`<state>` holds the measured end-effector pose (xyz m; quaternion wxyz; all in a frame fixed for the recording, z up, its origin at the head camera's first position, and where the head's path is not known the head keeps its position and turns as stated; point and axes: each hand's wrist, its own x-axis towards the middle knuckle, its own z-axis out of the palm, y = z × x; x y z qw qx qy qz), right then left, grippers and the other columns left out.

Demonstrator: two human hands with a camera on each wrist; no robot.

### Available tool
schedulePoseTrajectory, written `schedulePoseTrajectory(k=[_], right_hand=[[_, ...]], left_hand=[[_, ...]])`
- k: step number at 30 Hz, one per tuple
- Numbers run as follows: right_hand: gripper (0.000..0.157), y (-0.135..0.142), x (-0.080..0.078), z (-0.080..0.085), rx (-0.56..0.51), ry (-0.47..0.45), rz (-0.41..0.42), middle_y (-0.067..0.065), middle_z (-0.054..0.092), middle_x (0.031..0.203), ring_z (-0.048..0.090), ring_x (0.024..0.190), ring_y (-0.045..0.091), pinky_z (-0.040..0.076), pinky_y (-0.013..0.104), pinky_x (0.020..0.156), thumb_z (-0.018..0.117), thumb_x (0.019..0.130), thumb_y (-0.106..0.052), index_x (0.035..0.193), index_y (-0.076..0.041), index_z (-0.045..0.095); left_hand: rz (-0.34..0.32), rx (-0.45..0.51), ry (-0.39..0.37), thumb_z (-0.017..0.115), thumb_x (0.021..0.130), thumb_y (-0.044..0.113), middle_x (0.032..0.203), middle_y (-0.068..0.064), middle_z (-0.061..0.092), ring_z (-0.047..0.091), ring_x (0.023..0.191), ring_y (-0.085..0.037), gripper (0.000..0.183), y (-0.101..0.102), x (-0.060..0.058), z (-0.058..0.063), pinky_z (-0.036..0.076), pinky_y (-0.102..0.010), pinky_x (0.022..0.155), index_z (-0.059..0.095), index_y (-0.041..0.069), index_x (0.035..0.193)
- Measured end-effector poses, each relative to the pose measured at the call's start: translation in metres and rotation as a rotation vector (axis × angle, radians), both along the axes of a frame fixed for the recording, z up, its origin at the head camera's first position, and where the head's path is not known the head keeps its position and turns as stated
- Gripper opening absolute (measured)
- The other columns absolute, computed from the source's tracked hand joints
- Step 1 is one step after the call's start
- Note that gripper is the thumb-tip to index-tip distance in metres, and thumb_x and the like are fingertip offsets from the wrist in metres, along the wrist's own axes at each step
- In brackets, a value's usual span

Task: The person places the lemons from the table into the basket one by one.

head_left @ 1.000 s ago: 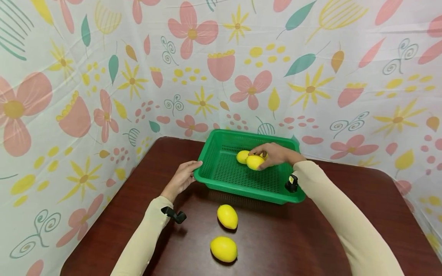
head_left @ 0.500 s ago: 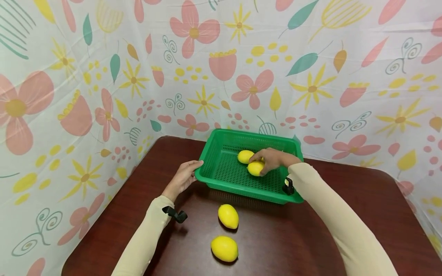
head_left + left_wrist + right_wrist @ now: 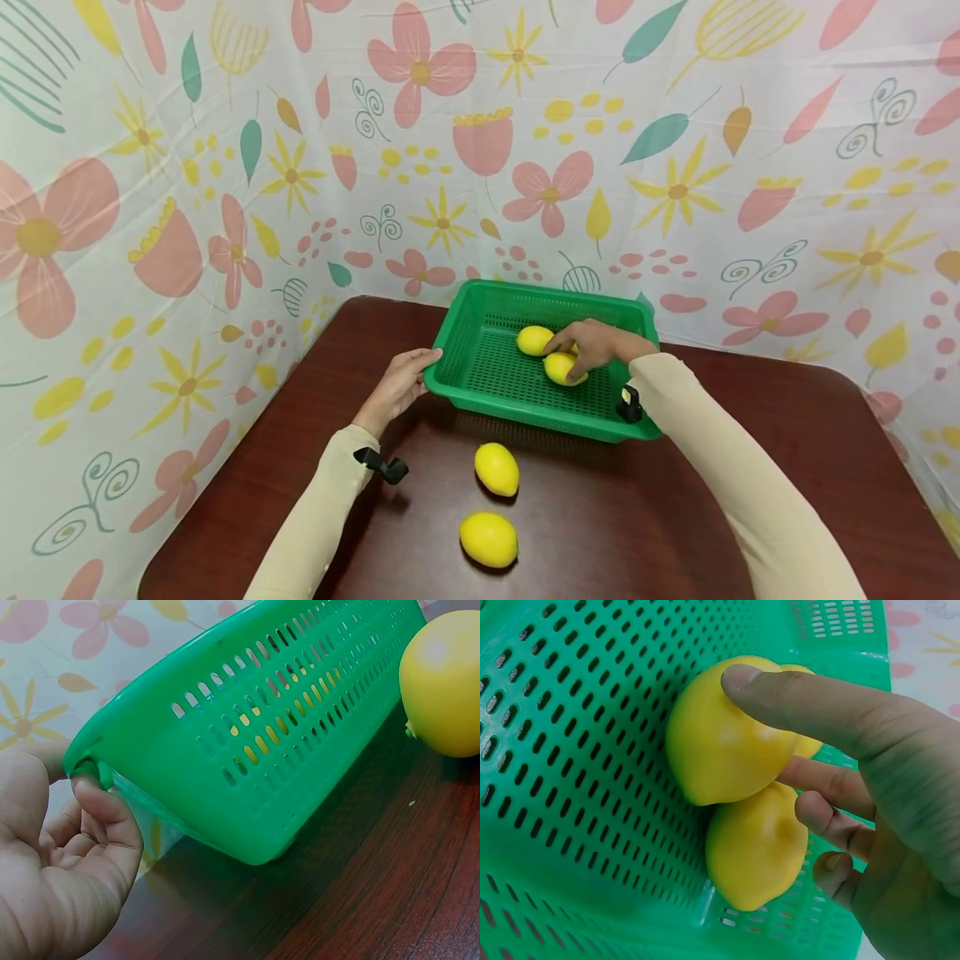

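My left hand (image 3: 395, 385) grips the left rim of a green perforated plastic basket (image 3: 517, 402), its thumb on top and curled fingers below in the left wrist view. Inside the basket my right hand (image 3: 596, 346) pinches a yellow lemon (image 3: 561, 368) between thumb and fingers, low over the basket's floor. The right wrist view shows the thumb lying across this lemon (image 3: 724, 742). Beside it sits another lemon (image 3: 534, 340). A third lemon (image 3: 759, 851) touches it in the right wrist view and is mostly hidden by the hand from above.
Two more lemons, one nearer the basket (image 3: 497, 469) and one closer to me (image 3: 489, 539), lie on the dark brown wooden table (image 3: 600, 517). A flower-printed cloth (image 3: 480, 192) hangs behind and at the left of the table.
My right hand has lowered the lemon toward the basket floor and shifted it slightly right, beside the others. The left hand stays on the rim.
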<state>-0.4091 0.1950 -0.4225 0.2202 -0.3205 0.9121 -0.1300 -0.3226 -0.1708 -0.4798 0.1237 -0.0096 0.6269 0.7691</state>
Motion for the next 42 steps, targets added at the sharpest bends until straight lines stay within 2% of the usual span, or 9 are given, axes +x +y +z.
schedulePoseTrajectory(k=[6,11,14,18,21,27,33,42], right_hand=[[0.058,0.007,0.004,0.01,-0.05,0.078,-0.028,0.02,0.065,0.134,0.065,0.116,0.037,0.057,0.048,0.088,0.082,0.089,-0.033,0.141,-0.014,0.063],[0.051,0.011,0.015,0.031,-0.14,0.221,-0.086,0.018,0.071,0.123,0.071,0.098,0.029,0.058,0.047,0.08,0.076,0.094,-0.037,0.135,-0.009,0.066],[0.047,0.012,0.025,0.048,-0.183,0.285,-0.129,0.018,0.073,0.117,0.071,0.094,0.029,0.058,0.047,0.077,0.074,0.095,-0.035,0.133,-0.007,0.067],[0.047,0.01,0.045,0.069,-0.216,0.32,-0.204,0.018,0.072,0.117,0.071,0.098,0.032,0.058,0.05,0.08,0.072,0.096,-0.037,0.132,-0.007,0.067],[0.046,0.009,0.062,0.076,-0.244,0.358,-0.245,0.018,0.073,0.115,0.07,0.097,0.032,0.057,0.051,0.08,0.072,0.096,-0.04,0.13,-0.008,0.069],[0.041,0.002,0.101,0.075,-0.303,0.438,-0.255,0.011,0.076,0.109,0.07,0.094,0.028,0.058,0.047,0.076,0.073,0.096,-0.042,0.124,-0.012,0.072],[0.042,-0.012,0.141,0.069,-0.329,0.426,-0.258,0.004,0.076,0.108,0.07,0.095,0.022,0.056,0.041,0.073,0.077,0.092,-0.042,0.124,-0.015,0.072],[0.045,-0.028,0.194,0.043,-0.379,0.428,-0.201,-0.003,0.074,0.11,0.067,0.096,0.016,0.056,0.041,0.082,0.079,0.089,-0.046,0.124,-0.017,0.074]], left_hand=[[0.001,0.004,-0.001,0.062,0.105,0.024,0.101,-0.013,0.065,0.067,0.081,-0.014,0.041,0.0,0.001,-0.001,0.057,-0.025,0.071,0.057,-0.01,0.128],[-0.017,0.003,0.012,0.062,0.105,0.026,0.097,-0.009,0.066,0.067,0.078,-0.012,0.042,-0.002,0.003,-0.003,0.057,-0.026,0.072,0.057,-0.01,0.127],[-0.011,0.004,0.017,0.063,0.105,0.026,0.093,-0.007,0.065,0.066,0.075,-0.013,0.04,-0.005,0.003,-0.003,0.056,-0.026,0.07,0.058,-0.008,0.124],[-0.004,-0.001,0.023,0.062,0.105,0.026,0.09,-0.004,0.065,0.065,0.073,-0.012,0.037,-0.008,0.004,-0.002,0.056,-0.025,0.069,0.059,-0.006,0.122],[-0.013,-0.001,0.021,0.062,0.105,0.027,0.091,-0.003,0.065,0.066,0.074,-0.011,0.037,-0.008,0.003,-0.001,0.057,-0.025,0.07,0.058,-0.005,0.123],[-0.015,0.012,0.021,0.061,0.105,0.026,0.092,-0.004,0.067,0.068,0.075,-0.01,0.035,-0.006,0.001,0.001,0.058,-0.026,0.071,0.058,-0.005,0.122],[-0.007,0.021,0.019,0.061,0.105,0.024,0.092,-0.004,0.066,0.067,0.075,-0.01,0.032,-0.003,-0.001,0.001,0.057,-0.025,0.07,0.059,-0.004,0.121],[-0.02,0.013,0.021,0.061,0.106,0.025,0.092,-0.004,0.066,0.067,0.076,-0.01,0.034,0.0,0.0,-0.002,0.057,-0.025,0.072,0.059,-0.004,0.123]])
